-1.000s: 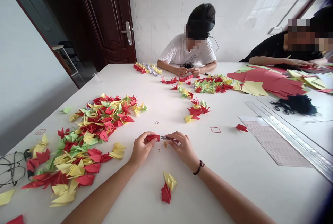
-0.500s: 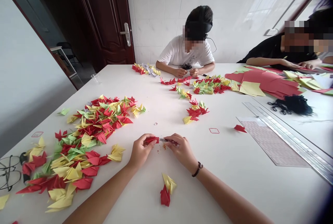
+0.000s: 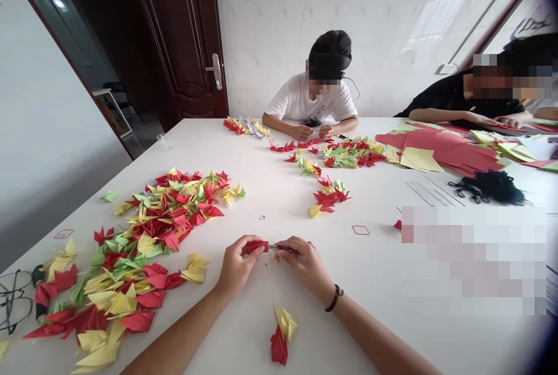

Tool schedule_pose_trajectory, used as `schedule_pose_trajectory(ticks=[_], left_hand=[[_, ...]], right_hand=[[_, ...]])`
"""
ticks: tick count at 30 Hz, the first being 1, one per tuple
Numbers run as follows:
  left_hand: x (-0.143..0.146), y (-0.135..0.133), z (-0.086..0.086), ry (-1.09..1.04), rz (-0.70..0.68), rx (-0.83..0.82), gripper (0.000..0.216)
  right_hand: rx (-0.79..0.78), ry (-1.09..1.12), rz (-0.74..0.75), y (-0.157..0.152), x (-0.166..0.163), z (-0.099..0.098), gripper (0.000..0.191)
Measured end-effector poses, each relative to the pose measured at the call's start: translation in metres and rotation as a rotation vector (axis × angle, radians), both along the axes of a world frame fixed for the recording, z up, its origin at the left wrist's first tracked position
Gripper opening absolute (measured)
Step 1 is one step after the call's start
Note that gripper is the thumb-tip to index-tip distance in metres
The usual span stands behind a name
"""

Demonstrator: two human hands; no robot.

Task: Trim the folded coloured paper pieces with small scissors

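My left hand [image 3: 239, 261] is closed on a folded red paper piece [image 3: 263, 246], its end sticking out past the fingertips. Facing it, my right hand [image 3: 303, 256] is closed round a slim scissors-like metal tool [image 3: 274, 247]; its tip meets the red paper, and the fingers hide most of its handle. Tiny orange and red scraps [image 3: 277, 257] lie on the table just below the tip. A yellow paper crane [image 3: 285, 322] and a red paper crane [image 3: 279, 345] touch each other between my forearms.
To the left spreads a large heap of red, yellow and green paper cranes [image 3: 174, 206], with glasses [image 3: 15, 299] beside it. A smaller crane group [image 3: 329, 196] lies ahead. Black cords [image 3: 490, 187] and red paper sheets [image 3: 444, 145] lie right. Two people [image 3: 311, 96] work across the table [image 3: 349, 282].
The view has tilted up slightly, so everything sits lower in the picture. Both hands keep their grip, with the tool's tip still at the red paper. A blurred patch now covers the right side.
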State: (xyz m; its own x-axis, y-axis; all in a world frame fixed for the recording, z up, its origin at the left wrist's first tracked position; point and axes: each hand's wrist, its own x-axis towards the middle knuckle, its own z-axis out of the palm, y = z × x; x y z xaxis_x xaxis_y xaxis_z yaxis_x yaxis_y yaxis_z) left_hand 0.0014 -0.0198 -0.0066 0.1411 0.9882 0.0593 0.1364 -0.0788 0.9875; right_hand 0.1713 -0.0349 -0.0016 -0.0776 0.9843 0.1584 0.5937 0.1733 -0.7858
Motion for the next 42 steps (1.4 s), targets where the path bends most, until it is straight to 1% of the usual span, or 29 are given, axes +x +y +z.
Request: schedule_pose_trajectory(ticks=[5,18,27,31,42], left_hand=[[0.0004,0.0006,-0.0006,-0.018,0.009,-0.026,0.026],[0.0005,0.0003,0.0,-0.023,0.011,-0.011,0.025],[0.0002,0.0007,-0.0019,-0.037,0.004,-0.004,0.026],[-0.0001,0.0007,-0.0005,-0.006,0.001,-0.011,0.027],[0.0,0.001,-0.0002,0.016,-0.005,-0.014,0.027]], right_hand=[[0.005,0.014,0.012,0.0009,0.001,-0.0001,0.02],[-0.03,0.054,0.04,0.0009,0.0031,0.0011,0.02],[-0.058,0.129,0.049,0.0032,0.0031,0.0006,0.019],[-0.092,0.172,0.05,0.0035,0.0035,0.0014,0.019],[-0.075,0.12,0.034,0.0019,0.0021,0.0002,0.019]])
